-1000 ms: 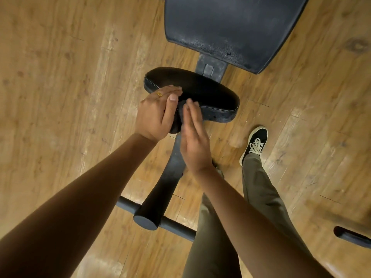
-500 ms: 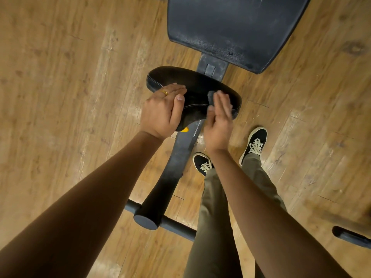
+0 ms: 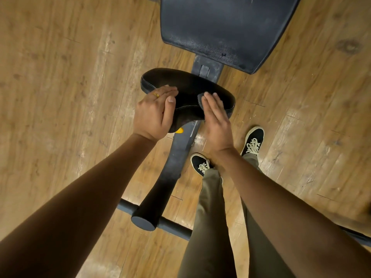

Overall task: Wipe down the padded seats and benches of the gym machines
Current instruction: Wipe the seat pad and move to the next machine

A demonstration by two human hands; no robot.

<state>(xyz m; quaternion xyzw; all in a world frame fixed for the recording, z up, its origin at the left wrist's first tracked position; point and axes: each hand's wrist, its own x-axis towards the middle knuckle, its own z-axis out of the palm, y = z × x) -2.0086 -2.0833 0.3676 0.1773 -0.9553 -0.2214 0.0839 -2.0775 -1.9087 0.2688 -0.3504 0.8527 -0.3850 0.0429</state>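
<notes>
At the scene's centre, the left hand (image 3: 154,114) grips the small seat pad (image 3: 186,87) by its near-left edge, fingers curled; the right hand (image 3: 216,118), fingers straight, presses a dark cloth (image 3: 200,100) onto its right end. Pinned only by pressure, the cloth could slide free.

Light: warm, even indoor illumination, moderately bright, falling from above to judge by the floor reflections.
Glare: pale shiny patches on the wooden floor (image 3: 60,97), strongest just beside the black frame post (image 3: 176,157) and along the lower left edge.
Shadows: soft and faint under the equipment.
Dark zones: small seat pad (image 3: 190,87) nearly black, stitching barely readable; large bench pad (image 3: 220,23) carries a dull grey sheen.
Focus: centre sharp; left forearm (image 3: 80,197) and right forearm (image 3: 291,207) soft near the lens.
Distortion: wide-angle, with floorboards bowing toward the edges and the forearms oversized at the lower corners.
</notes>
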